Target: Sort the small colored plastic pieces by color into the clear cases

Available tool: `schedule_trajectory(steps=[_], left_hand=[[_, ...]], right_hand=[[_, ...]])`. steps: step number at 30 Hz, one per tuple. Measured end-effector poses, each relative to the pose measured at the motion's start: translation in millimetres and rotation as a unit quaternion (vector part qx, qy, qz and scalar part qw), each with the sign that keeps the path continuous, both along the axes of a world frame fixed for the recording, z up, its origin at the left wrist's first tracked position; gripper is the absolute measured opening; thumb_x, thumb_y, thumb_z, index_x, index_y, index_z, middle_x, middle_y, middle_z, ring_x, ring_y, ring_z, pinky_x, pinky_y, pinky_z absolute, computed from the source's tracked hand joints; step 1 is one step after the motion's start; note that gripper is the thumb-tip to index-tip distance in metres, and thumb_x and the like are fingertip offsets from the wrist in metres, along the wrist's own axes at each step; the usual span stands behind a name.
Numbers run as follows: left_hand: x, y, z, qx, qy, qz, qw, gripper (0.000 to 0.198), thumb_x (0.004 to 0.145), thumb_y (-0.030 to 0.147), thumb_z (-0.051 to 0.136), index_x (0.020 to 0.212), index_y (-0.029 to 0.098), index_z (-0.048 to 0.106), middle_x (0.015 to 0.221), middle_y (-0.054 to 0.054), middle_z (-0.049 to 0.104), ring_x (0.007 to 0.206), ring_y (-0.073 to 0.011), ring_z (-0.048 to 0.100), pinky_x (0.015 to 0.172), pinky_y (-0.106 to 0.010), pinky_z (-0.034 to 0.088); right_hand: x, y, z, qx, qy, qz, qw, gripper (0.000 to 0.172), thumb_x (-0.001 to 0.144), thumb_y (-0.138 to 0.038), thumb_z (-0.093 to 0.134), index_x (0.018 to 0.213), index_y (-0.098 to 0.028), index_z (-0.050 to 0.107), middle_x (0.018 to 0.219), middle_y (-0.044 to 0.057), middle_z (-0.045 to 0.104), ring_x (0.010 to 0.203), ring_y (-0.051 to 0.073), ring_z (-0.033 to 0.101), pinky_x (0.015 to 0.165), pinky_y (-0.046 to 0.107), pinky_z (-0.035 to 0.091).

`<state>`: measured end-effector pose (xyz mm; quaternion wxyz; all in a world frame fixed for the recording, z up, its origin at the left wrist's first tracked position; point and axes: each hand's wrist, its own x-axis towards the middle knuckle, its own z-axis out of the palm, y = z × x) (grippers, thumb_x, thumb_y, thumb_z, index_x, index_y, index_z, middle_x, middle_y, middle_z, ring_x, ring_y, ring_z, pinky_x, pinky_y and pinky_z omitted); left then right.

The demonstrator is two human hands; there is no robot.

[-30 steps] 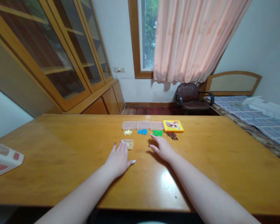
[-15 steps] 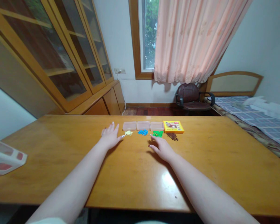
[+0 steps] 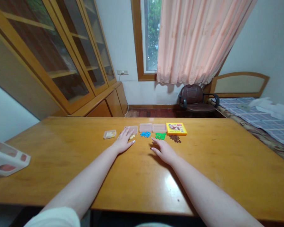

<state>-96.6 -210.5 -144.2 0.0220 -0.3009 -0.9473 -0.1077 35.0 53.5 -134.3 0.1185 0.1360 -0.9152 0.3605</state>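
Note:
My left hand (image 3: 123, 141), fingers stretched out, is over the left part of a pile of small pale yellow pieces (image 3: 132, 136) and the near edge of a clear plastic box (image 3: 133, 128). My right hand (image 3: 163, 149) hovers with fingers apart just in front of the small green pieces (image 3: 160, 136). Small blue pieces (image 3: 145, 134) lie between the hands, and small brown pieces (image 3: 175, 138) are to the right. Behind the blue and green piles are two more clear boxes. Left of my left hand is a small clear container (image 3: 109, 134) with something yellowish in it.
A flat yellow printed box (image 3: 176, 129) stands behind the brown pieces. At the table's left edge is a white plastic holder (image 3: 10, 157). Beyond the wooden table (image 3: 134, 186) are a glass-door cabinet (image 3: 68, 56), an office chair (image 3: 191, 97) and a bed (image 3: 241, 105).
My left hand has moved right onto the pale yellow pieces, uncovering the small clear container on its left. The right hand stays nearly in place.

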Motion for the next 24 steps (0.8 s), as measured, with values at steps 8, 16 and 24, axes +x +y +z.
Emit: schedule_trajectory(steps=[8, 16, 24], left_hand=[[41.8, 12.5, -11.2, 0.014, 0.029, 0.018, 0.999, 0.074, 0.087, 0.056, 0.046, 0.148, 0.018, 0.026, 0.157, -0.017, 0.014, 0.145, -0.0322, 0.005, 0.114, -0.051, 0.019], [87.7, 36.4, -9.4, 0.004, 0.036, 0.017, 0.999, 0.074, 0.087, 0.059, 0.045, 0.148, 0.022, 0.025, 0.157, -0.016, 0.013, 0.145, -0.0337, 0.007, 0.113, -0.059, 0.012], [135.1, 69.0, -14.8, -0.006, 0.039, 0.006, 0.999, 0.077, 0.084, 0.057, 0.050, 0.148, 0.020, 0.028, 0.156, -0.017, 0.018, 0.144, -0.0376, 0.011, 0.112, -0.061, 0.013]], right_hand=[[1.3, -2.0, 1.1, -0.005, -0.002, 0.002, 1.000, 0.049, 0.088, -0.030, 0.058, 0.135, -0.020, 0.049, 0.118, 0.013, 0.065, 0.111, 0.025, 0.060, 0.098, 0.046, 0.045], [3.2, -2.4, 4.0, 0.003, -0.004, -0.002, 1.000, 0.049, 0.087, -0.027, 0.059, 0.134, -0.017, 0.049, 0.122, 0.015, 0.063, 0.113, 0.025, 0.059, 0.099, 0.046, 0.044], [2.7, 0.2, 1.1, 0.036, 0.016, 0.047, 0.998, 0.055, 0.082, -0.030, 0.065, 0.133, -0.015, 0.051, 0.130, 0.015, 0.057, 0.122, 0.027, 0.051, 0.105, 0.046, 0.039]])
